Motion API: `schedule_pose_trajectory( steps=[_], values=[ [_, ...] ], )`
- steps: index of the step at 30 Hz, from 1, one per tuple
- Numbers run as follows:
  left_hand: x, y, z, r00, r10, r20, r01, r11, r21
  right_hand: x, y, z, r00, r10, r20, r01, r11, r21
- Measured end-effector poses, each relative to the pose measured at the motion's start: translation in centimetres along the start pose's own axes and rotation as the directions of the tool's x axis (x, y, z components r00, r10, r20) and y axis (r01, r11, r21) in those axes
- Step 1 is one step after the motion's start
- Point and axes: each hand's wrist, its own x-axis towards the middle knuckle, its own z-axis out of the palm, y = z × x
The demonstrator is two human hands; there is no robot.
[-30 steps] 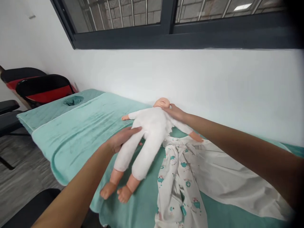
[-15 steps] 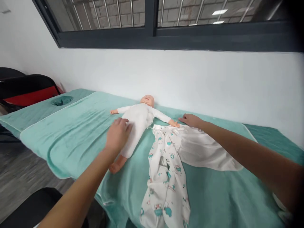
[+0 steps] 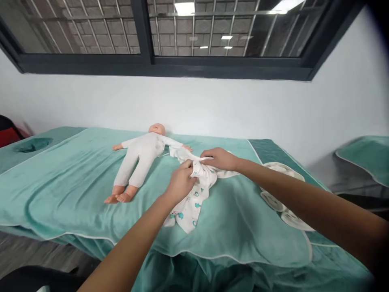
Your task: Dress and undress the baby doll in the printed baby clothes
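My left hand (image 3: 182,181) is closed on the waist of a pair of white baby pants (image 3: 190,205) printed with small teal and red pictures. Pinched between the fingers of my right hand (image 3: 220,158) is the waistband edge of the same pants. Their legs hang bunched and drape onto the teal cover below my hands. Part of a plain white garment (image 3: 179,153) shows behind the pants, partly hidden by my hands. To the left, a baby doll (image 3: 142,152) in a white body suit lies on its back, arms spread, one hand touching the white garment.
A teal cover (image 3: 75,174) drapes over the bed, which has a face hole (image 3: 33,144) at its left end. Several white, round coiled-looking items (image 3: 275,200) lie at the right, partly behind my right forearm. Wall and barred window (image 3: 227,36) stand behind.
Both hands have come together on the pants' waist, and the pants are lifted and gathered. Before, my left hand was over the doll and my right hand near its arm. The view has swung right.
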Motion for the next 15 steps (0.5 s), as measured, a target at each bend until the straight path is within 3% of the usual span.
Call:
schedule_pose_trajectory(
  steps=[2,4,5,6,8,10,13,15],
  values=[
    [0.6,2.0,0.4,0.986,0.125,-0.112,-0.118,0.991,0.067,-3.4,-1.5,-0.7,0.995,-0.094,-0.025,0.097,0.978,0.184],
    [1.3,3.8,0.9,0.957,0.235,-0.172,-0.218,0.97,0.11,-6.9,-2.5,-1.7,0.991,-0.095,-0.099,0.119,0.953,0.277],
    [1.7,4.7,1.1,0.958,0.261,-0.114,-0.251,0.963,0.101,-8.7,-2.9,-2.2,0.988,-0.066,-0.141,0.106,0.949,0.297],
    [2.0,5.6,1.3,0.962,0.272,0.005,-0.272,0.959,0.083,-10.4,-3.2,-2.8,0.984,-0.029,-0.174,0.082,0.948,0.307],
    [2.4,7.2,1.7,0.93,0.246,0.273,-0.28,0.955,0.094,-13.5,-3.8,-3.9,0.979,0.049,-0.196,0.009,0.959,0.283],
    [2.4,8.7,2.2,0.916,0.188,0.353,-0.271,0.942,0.2,-16.4,-4.1,-4.7,0.973,0.148,-0.179,-0.109,0.972,0.21],
    [1.7,10.5,2.6,0.965,0.199,0.171,-0.246,0.913,0.324,-19.9,-4.0,-4.6,0.934,0.337,-0.118,-0.326,0.94,0.104],
    [0.8,11.4,2.6,0.977,0.209,0.03,-0.209,0.937,0.279,-21.3,-3.7,-3.5,0.914,0.399,-0.066,-0.391,0.914,0.111]
  ],
)
